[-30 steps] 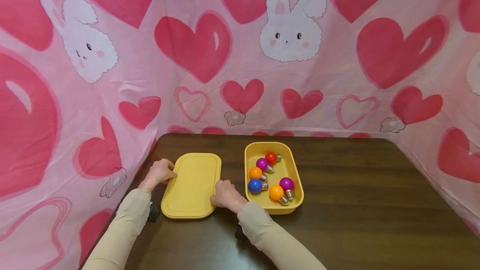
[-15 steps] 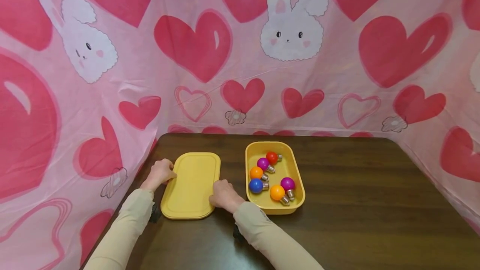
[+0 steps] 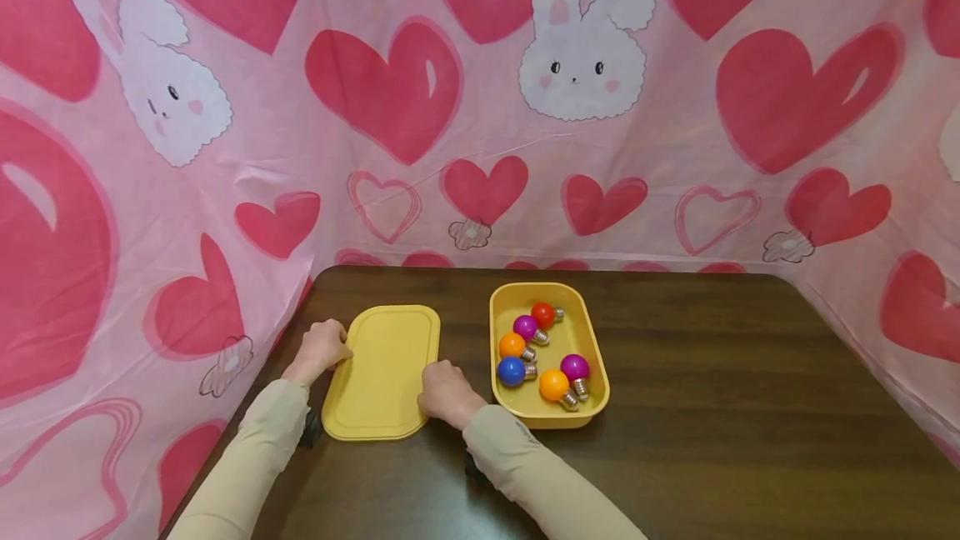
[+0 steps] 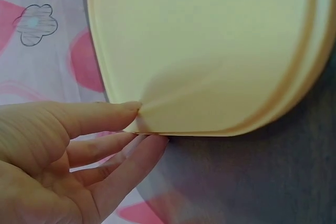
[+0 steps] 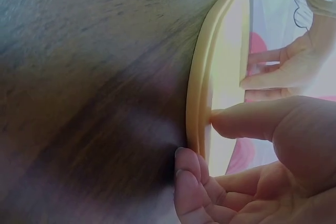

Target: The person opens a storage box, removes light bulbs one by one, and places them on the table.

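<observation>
Table: dark brown wood grain with rounded far corners, a soft sheen on its near part (image 3: 712, 407).
Sleeves: a pale beige left sleeve (image 3: 243, 452) and right sleeve (image 3: 551, 477) reach in from the near edge, a dark wrist band (image 3: 310, 430) showing below the left cuff.
Right hand: (image 3: 450, 392) pinching the lid's right edge, thumb on the top face, fingers bent against the rim from outside and below.
Left hand: (image 3: 320, 347) pinching the lid's left edge, thumb flat on top, fingertips under the rim.
Yellow lid: (image 3: 384, 369) between the two hands on the left part of the table, face up, rounded corners, a raised border; whether its underside rests fully on the wood, I cannot tell.
Yellow box: (image 3: 558, 422) just right of the right hand, standing upright, six bulbs lying inside.
Bulbs, near side: an orange bulb (image 3: 553, 385), a blue bulb (image 3: 512, 371) by the left wall and a purple bulb (image 3: 574, 367) towards the right.
Bulbs, beyond: a second orange bulb (image 3: 512, 346), a second purple bulb (image 3: 525, 327), then a red bulb (image 3: 542, 314); silvery screw bases on all six.
Backdrop: pink cloth (image 3: 660, 140) with red hearts and white rabbits, hanging behind the table and along both sides.
</observation>
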